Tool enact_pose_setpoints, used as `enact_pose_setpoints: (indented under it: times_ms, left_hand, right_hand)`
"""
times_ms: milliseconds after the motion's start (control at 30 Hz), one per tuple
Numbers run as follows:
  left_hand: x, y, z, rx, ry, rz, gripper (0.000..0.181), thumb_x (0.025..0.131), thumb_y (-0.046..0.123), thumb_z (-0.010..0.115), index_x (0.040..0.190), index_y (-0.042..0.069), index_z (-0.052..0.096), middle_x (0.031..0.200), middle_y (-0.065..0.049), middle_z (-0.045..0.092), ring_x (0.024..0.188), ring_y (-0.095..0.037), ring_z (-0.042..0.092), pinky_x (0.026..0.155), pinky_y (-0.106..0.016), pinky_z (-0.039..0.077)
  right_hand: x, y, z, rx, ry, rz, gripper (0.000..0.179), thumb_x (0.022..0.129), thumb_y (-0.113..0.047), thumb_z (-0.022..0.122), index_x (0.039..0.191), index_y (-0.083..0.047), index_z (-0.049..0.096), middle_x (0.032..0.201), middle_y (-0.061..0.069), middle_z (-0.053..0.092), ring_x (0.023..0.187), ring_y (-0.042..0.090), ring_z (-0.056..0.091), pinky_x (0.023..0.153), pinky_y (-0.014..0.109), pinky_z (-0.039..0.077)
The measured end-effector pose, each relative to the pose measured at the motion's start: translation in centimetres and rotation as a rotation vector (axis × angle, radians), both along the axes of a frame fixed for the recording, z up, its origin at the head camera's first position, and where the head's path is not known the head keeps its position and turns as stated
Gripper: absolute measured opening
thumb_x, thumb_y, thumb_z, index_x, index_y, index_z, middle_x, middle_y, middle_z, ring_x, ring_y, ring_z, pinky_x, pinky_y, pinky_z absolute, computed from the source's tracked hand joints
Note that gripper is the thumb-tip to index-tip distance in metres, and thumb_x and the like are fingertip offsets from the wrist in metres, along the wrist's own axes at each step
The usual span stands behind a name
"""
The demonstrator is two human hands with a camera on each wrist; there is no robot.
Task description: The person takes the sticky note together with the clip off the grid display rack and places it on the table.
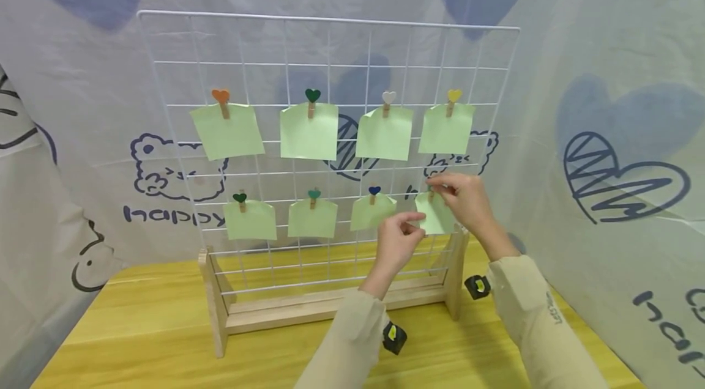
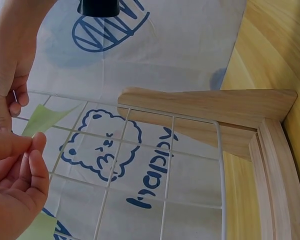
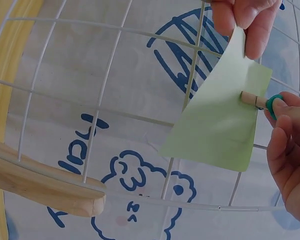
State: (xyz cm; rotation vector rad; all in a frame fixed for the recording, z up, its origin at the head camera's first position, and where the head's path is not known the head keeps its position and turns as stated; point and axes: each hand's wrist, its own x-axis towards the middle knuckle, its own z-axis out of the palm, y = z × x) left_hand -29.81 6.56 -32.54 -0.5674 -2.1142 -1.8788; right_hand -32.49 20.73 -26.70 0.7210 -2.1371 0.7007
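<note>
A pale green paper note (image 3: pixel 215 120) lies against the lower right of a white wire grid (image 1: pixel 328 65). My left hand (image 1: pixel 398 243) pinches its left edge between thumb and fingertips, bending that edge outward in the right wrist view. At the note's top, my right hand (image 1: pixel 467 200) pinches a small wooden clothespin (image 3: pixel 251 99) by its teal-green decorated end. The clothespin's jaws lie over the paper. In the left wrist view, the left hand (image 2: pixel 17 185) shows close below the right hand (image 2: pixel 12 60), with a corner of the note between them.
Several more green notes (image 1: pixel 309 135) hang in two rows on the grid, each under a heart-topped clothespin such as the orange one (image 1: pixel 221 96). A wooden stand (image 1: pixel 281 314) holds the grid on a yellow wood-grain table (image 1: pixel 138 315). Behind hangs a printed cloth (image 1: pixel 622 40).
</note>
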Motion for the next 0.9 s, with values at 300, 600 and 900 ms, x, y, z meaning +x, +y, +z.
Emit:
enact_pose_setpoints:
  times_ms: [300, 600, 900]
  left_hand:
    - [-0.11, 0.01, -0.30, 0.000, -0.022, 0.031, 0.026, 0.072, -0.010, 0.060, 0.096, -0.001, 0.066, 0.072, -0.007, 0.064, 0.055, -0.006, 0.051, 0.047, -0.017, 0.042]
    - [-0.16, -0.10, -0.56, 0.026, -0.024, 0.053, 0.025, 0.073, -0.011, 0.060, 0.095, -0.002, 0.066, 0.074, -0.009, 0.065, 0.056, -0.006, 0.053, 0.047, -0.017, 0.043]
    - [-0.47, -0.07, -0.47, 0.011, -0.032, 0.048, 0.025, 0.074, -0.008, 0.060, 0.096, 0.000, 0.067, 0.073, -0.006, 0.064, 0.055, -0.006, 0.050, 0.046, -0.016, 0.040]
  right_hand:
    - [0.07, -0.01, -0.18, 0.007, 0.046, 0.005, 0.012, 0.072, 0.012, 0.065, 0.079, 0.004, 0.068, 0.078, 0.017, 0.066, 0.055, 0.021, 0.059, 0.046, 0.020, 0.042]
    - [-0.22, -0.19, -0.57, 0.004, 0.074, 0.013, 0.013, 0.071, 0.013, 0.065, 0.079, 0.004, 0.068, 0.077, 0.016, 0.066, 0.061, 0.025, 0.063, 0.050, 0.027, 0.049]
    - [-0.39, 0.09, -0.65, -0.040, 0.108, 0.004, 0.013, 0.071, 0.014, 0.065, 0.078, 0.004, 0.068, 0.075, 0.016, 0.066, 0.058, 0.023, 0.062, 0.047, 0.018, 0.043]
